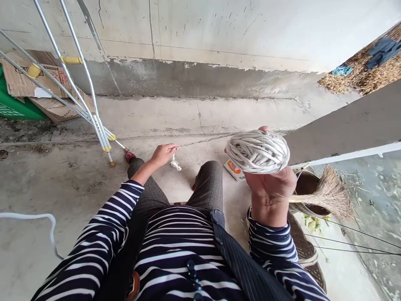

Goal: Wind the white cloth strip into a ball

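Observation:
A thick ball of whitish cord (258,151) with thin dark streaks rests in my right hand (271,184), palm up and fingers curled behind it. From the ball a thin strand (208,140) runs left, nearly level, to my left hand (163,154). There my thumb and fingers pinch the strand closed. Below those fingertips dangles a knotted, frayed white tail (175,163). Both hands are well apart, in front of my knees. The right fingers are mostly hidden by the ball.
Metal crutches (90,113) lean at the left by cardboard boxes (46,79). A straw broom (332,192) lies across a dark round container (305,182) at right. An orange-and-white box (233,169) is on the floor. A white hose (46,217) lies lower left.

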### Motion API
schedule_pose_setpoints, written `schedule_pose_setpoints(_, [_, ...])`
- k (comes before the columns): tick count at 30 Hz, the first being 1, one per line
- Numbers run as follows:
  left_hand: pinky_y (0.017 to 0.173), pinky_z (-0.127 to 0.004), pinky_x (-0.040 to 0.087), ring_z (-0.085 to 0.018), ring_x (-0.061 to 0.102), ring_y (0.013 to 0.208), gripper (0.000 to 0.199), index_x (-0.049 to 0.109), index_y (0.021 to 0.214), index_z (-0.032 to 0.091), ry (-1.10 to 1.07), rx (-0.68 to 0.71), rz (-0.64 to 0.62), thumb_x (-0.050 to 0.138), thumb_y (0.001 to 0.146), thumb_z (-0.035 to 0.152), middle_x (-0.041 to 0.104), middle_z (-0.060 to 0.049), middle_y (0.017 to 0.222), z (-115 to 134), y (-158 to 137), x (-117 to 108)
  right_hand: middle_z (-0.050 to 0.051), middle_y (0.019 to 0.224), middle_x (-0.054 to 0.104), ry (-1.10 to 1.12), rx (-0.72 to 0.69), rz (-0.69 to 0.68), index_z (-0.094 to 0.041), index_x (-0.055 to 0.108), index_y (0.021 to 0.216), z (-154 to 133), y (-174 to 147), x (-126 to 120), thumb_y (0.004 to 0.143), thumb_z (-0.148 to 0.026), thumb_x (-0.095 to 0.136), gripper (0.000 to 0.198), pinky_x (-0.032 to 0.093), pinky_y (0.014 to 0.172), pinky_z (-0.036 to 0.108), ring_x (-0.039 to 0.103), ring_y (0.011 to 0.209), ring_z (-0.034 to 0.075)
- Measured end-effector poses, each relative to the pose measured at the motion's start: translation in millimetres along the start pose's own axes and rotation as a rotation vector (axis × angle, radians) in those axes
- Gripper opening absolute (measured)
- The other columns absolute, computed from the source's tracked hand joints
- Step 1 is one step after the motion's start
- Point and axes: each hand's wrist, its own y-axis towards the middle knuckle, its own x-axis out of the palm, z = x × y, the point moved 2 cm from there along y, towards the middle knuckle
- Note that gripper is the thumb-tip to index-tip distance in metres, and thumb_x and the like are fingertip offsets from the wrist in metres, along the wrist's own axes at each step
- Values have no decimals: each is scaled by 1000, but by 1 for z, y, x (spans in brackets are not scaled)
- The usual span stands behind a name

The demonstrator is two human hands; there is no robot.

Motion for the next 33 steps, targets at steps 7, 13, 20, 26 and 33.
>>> schedule_pose_setpoints(7, [84,-30,58,-24,76,92,31,83,103,16,82,-52,26,61,93,35,83,-9,102,-21,1,6,6,116,71,-82,-177,-18,-42,73,117,-26,-4,2,69,-60,79,53,67,79,53,65,123,37])
schedule_pose_setpoints(13, [79,-27,57,-23,76,88,32,82,111,16,52,-181,69,62,93,33,82,-10,105,-39,-1,16,-3,134,68,-85,-237,120,-46,76,112,-46,-6,8,62,-62,85,54,65,95,49,60,133,34])
schedule_pose_setpoints(20, [72,-26,56,-20,76,79,39,78,124,19,15,-227,-28,54,93,23,81,-8,110,-48,-4,-3,-2,135,67,-41,-360,235,-38,81,103,-62,11,5,55,-53,85,51,64,55,37,69,109,30])
schedule_pose_setpoints(26, [79,-27,62,-19,75,95,35,76,120,17,-308,-324,54,57,91,20,77,-10,120,-53,-6,-28,-13,154,58,-139,-231,265,-41,80,103,-71,10,2,67,-38,79,36,70,71,38,51,148,37])
schedule_pose_setpoints(33, [69,-27,63,-18,74,83,19,72,103,10,-440,-656,358,70,87,21,76,-11,93,-80,-12,-50,-4,129,72,-74,-365,290,-33,80,82,-76,23,-17,63,-34,75,20,65,59,30,62,137,34])
